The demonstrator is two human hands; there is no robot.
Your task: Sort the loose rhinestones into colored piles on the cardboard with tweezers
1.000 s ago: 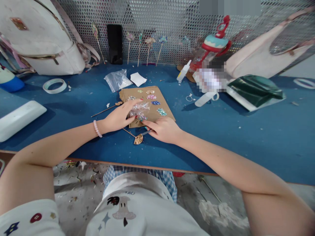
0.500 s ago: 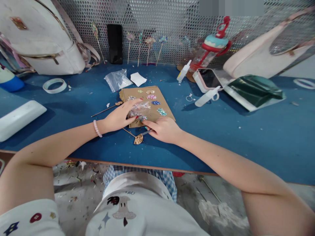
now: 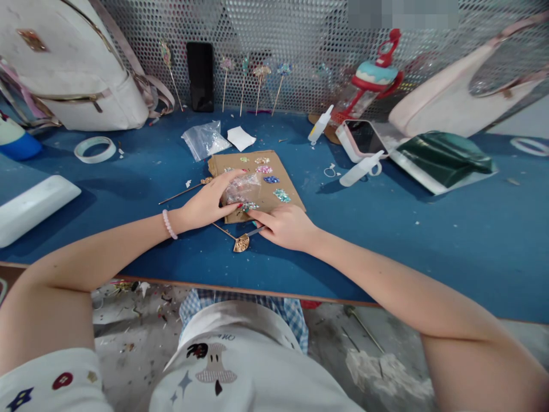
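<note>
Left hand (image 3: pixel 210 201) rests on the near-left corner of the cardboard sheet (image 3: pixel 287 184), fingers curled around a small clear plastic bag (image 3: pixel 242 187) of glittery bits, bag pinched and lifted slightly off the sheet; right hand (image 3: pixel 286 226) lies just beside it at the sheet's near edge, fingers mostly folded, forefinger stretched to touch a sequin cluster (image 3: pixel 249 206) below the bag; whether it grips anything, cannot tell.

Cardboard sheet lies flat mid-table on the blue table (image 3: pixel 429 240); several coloured sequin clusters sit on it in 2 loose rows.

A gold fan-headed hairpin (image 3: pixel 240 243) lies on the table just under the right hand; a second hairpin (image 3: pixel 184 191) lies left of the sheet, near the left wrist.

Behind the sheet: another clear bag (image 3: pixel 203 140), a white paper square (image 3: pixel 240 138); farther left a tape roll (image 3: pixel 95 150); right, a phone (image 3: pixel 362 137) and a white glue bottle (image 3: pixel 361 168).
</note>
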